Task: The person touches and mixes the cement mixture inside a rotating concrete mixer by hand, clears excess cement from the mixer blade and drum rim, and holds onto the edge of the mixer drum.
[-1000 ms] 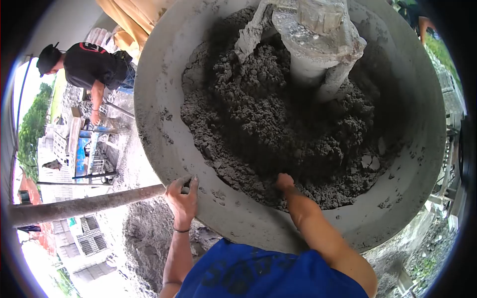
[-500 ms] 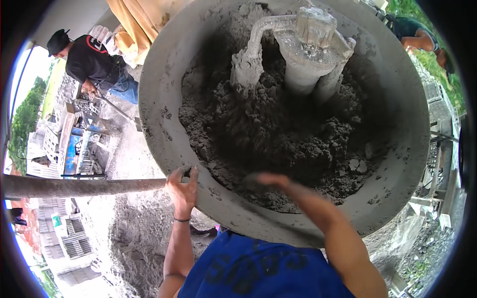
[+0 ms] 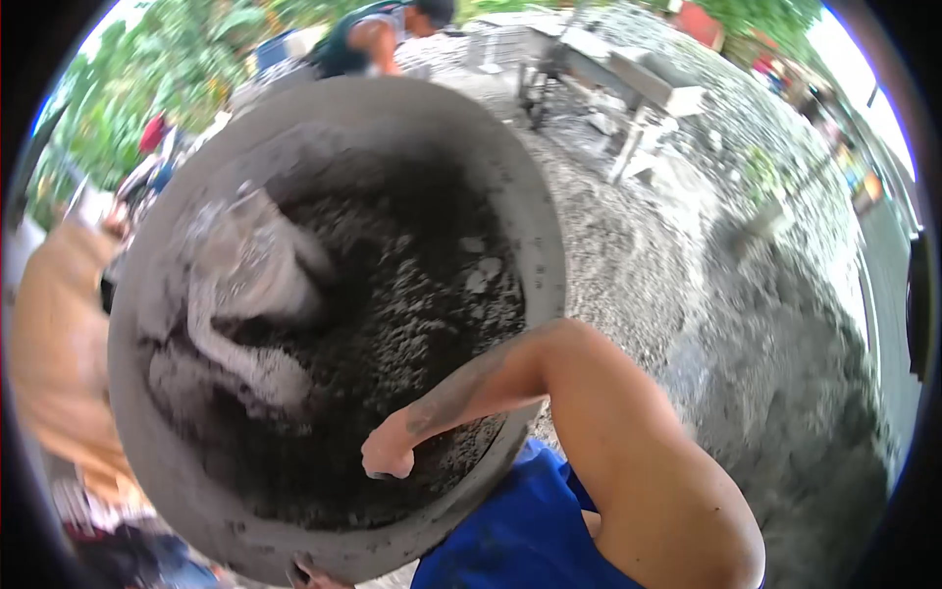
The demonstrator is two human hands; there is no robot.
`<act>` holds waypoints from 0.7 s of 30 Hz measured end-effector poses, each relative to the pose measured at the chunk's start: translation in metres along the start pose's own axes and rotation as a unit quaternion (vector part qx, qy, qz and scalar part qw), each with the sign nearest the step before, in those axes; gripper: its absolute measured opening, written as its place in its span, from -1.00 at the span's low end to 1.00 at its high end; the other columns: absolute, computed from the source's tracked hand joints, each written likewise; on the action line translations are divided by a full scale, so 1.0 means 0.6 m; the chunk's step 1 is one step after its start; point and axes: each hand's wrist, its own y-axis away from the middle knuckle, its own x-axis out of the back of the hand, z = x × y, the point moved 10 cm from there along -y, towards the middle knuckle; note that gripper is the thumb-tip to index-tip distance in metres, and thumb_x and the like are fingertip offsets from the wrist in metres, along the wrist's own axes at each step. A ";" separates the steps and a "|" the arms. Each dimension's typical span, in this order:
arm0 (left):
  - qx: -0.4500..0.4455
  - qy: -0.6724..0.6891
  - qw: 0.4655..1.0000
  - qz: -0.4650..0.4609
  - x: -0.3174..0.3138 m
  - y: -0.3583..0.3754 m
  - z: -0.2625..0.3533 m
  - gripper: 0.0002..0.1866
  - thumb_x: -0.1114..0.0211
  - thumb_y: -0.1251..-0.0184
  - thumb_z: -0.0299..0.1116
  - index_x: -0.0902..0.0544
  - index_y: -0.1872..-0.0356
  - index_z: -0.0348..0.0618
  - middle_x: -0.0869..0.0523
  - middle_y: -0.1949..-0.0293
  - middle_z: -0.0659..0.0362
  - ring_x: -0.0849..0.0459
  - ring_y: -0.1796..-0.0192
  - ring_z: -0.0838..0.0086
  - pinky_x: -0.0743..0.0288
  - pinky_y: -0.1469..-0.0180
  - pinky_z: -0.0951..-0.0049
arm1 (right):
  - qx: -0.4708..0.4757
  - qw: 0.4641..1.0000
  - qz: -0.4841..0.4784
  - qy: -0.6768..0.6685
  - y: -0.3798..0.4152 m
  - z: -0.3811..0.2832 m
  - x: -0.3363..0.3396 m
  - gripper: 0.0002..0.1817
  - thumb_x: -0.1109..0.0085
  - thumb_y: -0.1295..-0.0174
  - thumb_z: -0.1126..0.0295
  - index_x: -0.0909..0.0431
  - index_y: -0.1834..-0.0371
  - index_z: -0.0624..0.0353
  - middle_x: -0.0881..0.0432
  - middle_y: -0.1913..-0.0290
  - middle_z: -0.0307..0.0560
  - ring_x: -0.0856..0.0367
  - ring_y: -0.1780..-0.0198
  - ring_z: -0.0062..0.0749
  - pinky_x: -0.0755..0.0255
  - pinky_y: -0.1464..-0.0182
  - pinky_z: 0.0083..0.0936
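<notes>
A big round mixer drum (image 3: 537, 211) caked in grey holds a dark, crumbly cement mix (image 3: 392, 324). Inside it, at the left, stands a crusted mixing shaft (image 3: 257, 257) with a bent arm. My right hand (image 3: 389, 450) is closed in a fist low over the mix, near the front part of the drum; what it holds, if anything, is hidden. At the bottom edge of the view, my left hand (image 3: 319, 574) grips the drum's rim, mostly cut off by the frame.
Beyond the drum a person (image 3: 373, 44) bends forward. Someone in dark clothes (image 3: 147, 555) shows at lower left, below a tan cloth (image 3: 64, 334). A metal stand (image 3: 628, 83) is at back right, beside grey gravel (image 3: 628, 255).
My view has swung to the right, so the drum now sits further left. My right hand, blurred and more outstretched before, is now a fist over the mix. My left hand stays on the rim.
</notes>
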 end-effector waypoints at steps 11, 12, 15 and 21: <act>-0.039 -0.107 0.993 -0.034 -0.025 0.037 0.108 -0.65 -0.43 -0.34 -0.25 -0.74 0.07 -0.39 -0.78 0.15 -0.08 -0.71 0.17 0.24 -0.61 0.00 0.29 | -0.668 0.246 0.691 0.128 1.192 0.037 -0.023 -0.76 0.08 -0.37 0.40 -0.61 0.36 0.16 -0.68 0.36 0.01 -0.70 0.35 -0.31 -0.60 0.36 -0.41; -0.045 -0.121 0.991 -0.043 -0.003 0.027 0.108 -0.65 -0.43 -0.34 -0.24 -0.74 0.08 -0.39 -0.78 0.16 -0.08 -0.71 0.17 0.24 -0.61 0.01 0.30 | -0.786 0.054 0.615 0.026 1.319 0.048 -0.154 -0.68 0.12 -0.38 0.37 -0.61 0.46 0.17 -0.71 0.41 0.01 -0.71 0.41 -0.31 -0.59 0.41 -0.42; -0.051 -0.109 0.992 -0.033 -0.006 0.008 0.124 -0.65 -0.43 -0.34 -0.22 -0.75 0.10 -0.38 -0.79 0.17 -0.07 -0.71 0.18 0.25 -0.61 0.02 0.30 | -0.782 0.141 0.607 0.002 1.340 0.117 -0.257 -0.62 0.04 -0.47 0.14 -0.77 0.26 0.05 -0.77 0.34 -0.08 -0.57 0.60 -0.62 -0.46 0.56 -0.60; -0.047 -0.100 0.993 -0.031 -0.011 0.019 0.124 -0.64 -0.43 -0.33 -0.19 -0.76 0.13 -0.36 -0.79 0.19 -0.05 -0.71 0.21 0.26 -0.61 0.06 0.31 | -0.605 0.421 0.651 -0.180 0.943 0.239 -0.175 -0.77 -0.25 -0.36 0.22 -0.74 0.03 0.02 -0.77 0.02 -0.12 -0.73 0.15 -0.45 -0.63 0.01 -0.47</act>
